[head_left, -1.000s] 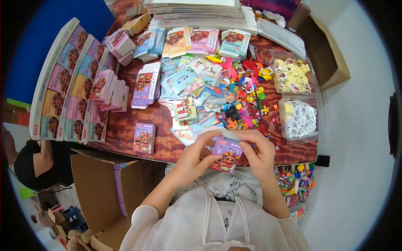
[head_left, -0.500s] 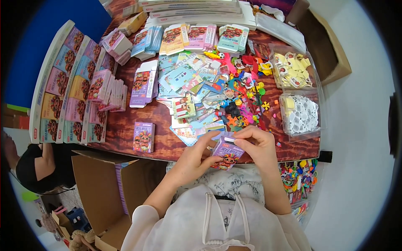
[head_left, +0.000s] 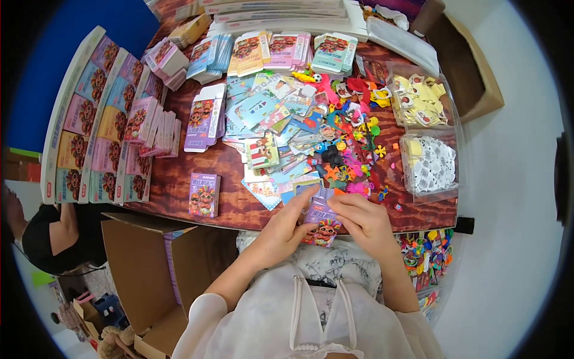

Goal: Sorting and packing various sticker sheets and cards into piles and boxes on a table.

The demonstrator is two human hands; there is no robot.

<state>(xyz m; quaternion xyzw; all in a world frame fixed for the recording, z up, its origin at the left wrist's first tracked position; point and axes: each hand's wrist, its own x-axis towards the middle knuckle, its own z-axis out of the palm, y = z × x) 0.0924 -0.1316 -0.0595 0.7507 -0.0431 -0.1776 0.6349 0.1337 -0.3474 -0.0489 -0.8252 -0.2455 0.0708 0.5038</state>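
A small purple carton (head_left: 323, 222) with colourful cartoon figures is held upright at the table's front edge. My left hand (head_left: 280, 230) grips its left side, thumb across the front. My right hand (head_left: 363, 216) is closed at the carton's top right, fingers at the opening end, where the flaps are partly hidden. A bit of orange (head_left: 339, 192) shows by the right fingertips; I cannot tell if they hold it. Just beyond lie a heap of printed cards (head_left: 257, 113) and a pile of small coloured plastic toys (head_left: 344, 149). A closed purple carton (head_left: 204, 195) stands to the left.
Flat purple cartons (head_left: 204, 119) and other coloured stacks (head_left: 248, 54) lie farther back. Filled display trays (head_left: 75, 128) lean at left. Clear trays hold yellow pieces (head_left: 421, 99) and white pieces (head_left: 431, 164) at right. An open cardboard box (head_left: 140, 269) stands below left, near another person (head_left: 60, 236).
My right hand has lowered slightly and moved left over the carton's top, its fingers more bent. The carton tilts a little differently. My left hand keeps its grip.
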